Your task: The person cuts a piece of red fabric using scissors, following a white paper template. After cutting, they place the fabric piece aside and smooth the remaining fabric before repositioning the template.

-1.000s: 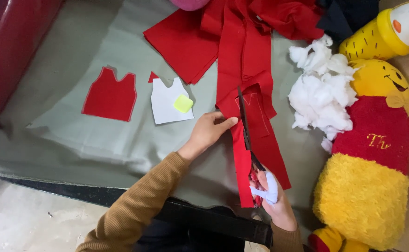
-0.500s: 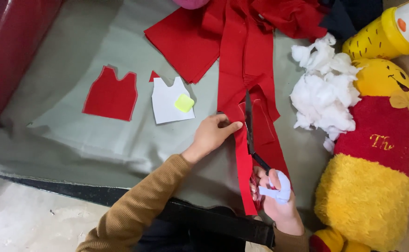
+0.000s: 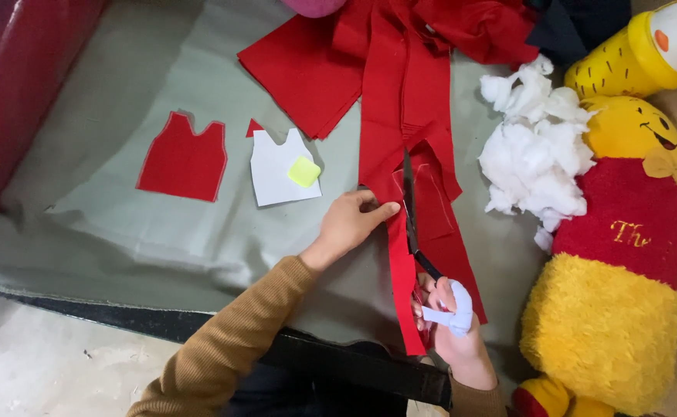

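Since the earlier frame, the scissors (image 3: 414, 220) have advanced up the red fabric strip (image 3: 423, 232), and the right hand (image 3: 448, 320) has shifted slightly with them. Right hand: fingers closed through the pale scissor handles (image 3: 450, 315), the grip firm on the tool; dark blades nearly closed, pointing away from the person along the strip. Left hand (image 3: 351, 224): fingers flat and loosely spread, pressing the strip's left edge against the grey cloth-covered table (image 3: 161, 239), grasping nothing. The strip lies lengthwise between the two hands, running up to a heap of red cloth (image 3: 400, 46). Left of it lie a cut red vest shape (image 3: 184, 161) and a white paper pattern (image 3: 280, 168) bearing a yellow-green piece (image 3: 304, 171). Right of it: white stuffing (image 3: 535, 150) and a yellow plush toy (image 3: 616, 255).
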